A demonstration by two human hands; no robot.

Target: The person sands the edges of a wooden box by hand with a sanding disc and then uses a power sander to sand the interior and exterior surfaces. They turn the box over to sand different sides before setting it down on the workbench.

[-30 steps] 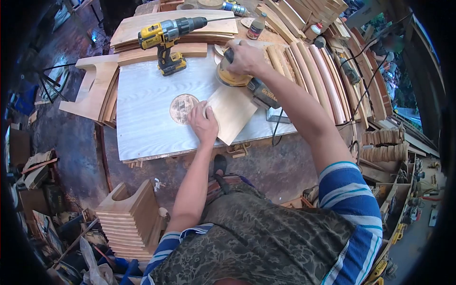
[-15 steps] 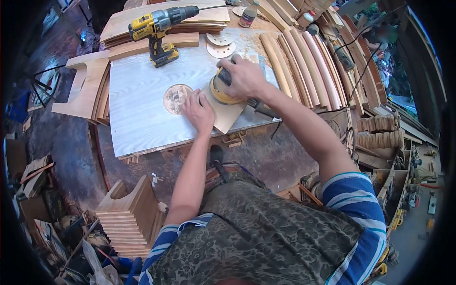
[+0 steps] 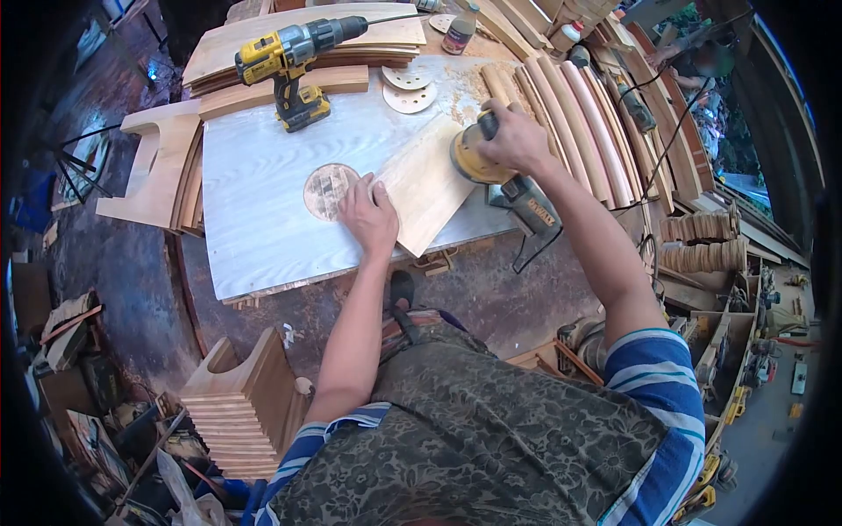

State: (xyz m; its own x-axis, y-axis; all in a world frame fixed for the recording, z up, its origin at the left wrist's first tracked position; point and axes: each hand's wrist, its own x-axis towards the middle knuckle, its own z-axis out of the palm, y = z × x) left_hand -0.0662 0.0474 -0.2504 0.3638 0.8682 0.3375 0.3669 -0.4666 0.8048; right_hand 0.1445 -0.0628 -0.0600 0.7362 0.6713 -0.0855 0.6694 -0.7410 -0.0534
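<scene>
My right hand (image 3: 519, 138) grips the top of a yellow and black sander (image 3: 474, 156), which is over the right edge of a flat wooden board (image 3: 427, 188). My left hand (image 3: 368, 215) lies with its fingers spread at the board's left edge, beside a round patterned disc (image 3: 329, 192). Board and disc are on a pale grey panel (image 3: 263, 210). A yellow and black drill (image 3: 289, 70) stands at the panel's back edge, near two perforated sanding discs (image 3: 409, 96).
Curved wooden strips (image 3: 574, 123) line the right side, with a small jar (image 3: 460, 31) behind. Shaped wooden pieces (image 3: 162, 167) are stacked at the left, and another stack (image 3: 232, 421) stands below. A person (image 3: 710, 79) is at the far right.
My right hand and the sander have moved right across the board, uncovering more of its surface. My left hand has stayed nearly in place.
</scene>
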